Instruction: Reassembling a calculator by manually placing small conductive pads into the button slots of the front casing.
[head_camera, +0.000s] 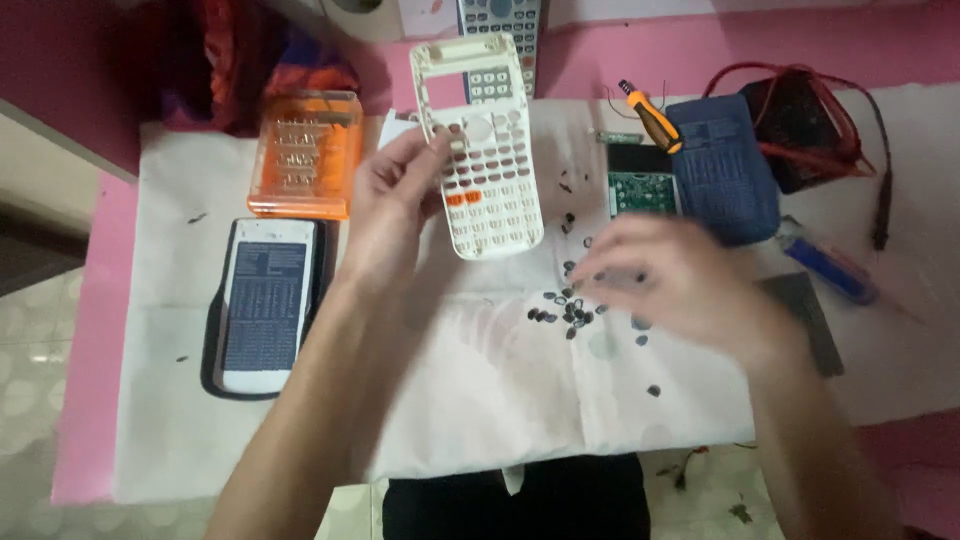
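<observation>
My left hand (392, 205) holds a cream calculator front shell (485, 150) by its left edge, lifted and tilted above the white cloth (480, 390). The shell has an open display window, rows of empty key holes and two orange keys. My right hand (680, 280) is blurred, fingers spread, hovering over a scatter of small dark calculator keys (565, 310) on the cloth. I cannot tell if it pinches a key.
An orange bit case (305, 155) and a calculator cover with a printed sheet (265, 300) lie left. A green circuit board (643, 192), orange-handled screwdriver (650, 118), blue cover (722, 165), black multimeter with red leads (800, 125) and blue tool (828, 265) lie right. Another calculator (500, 25) sits behind.
</observation>
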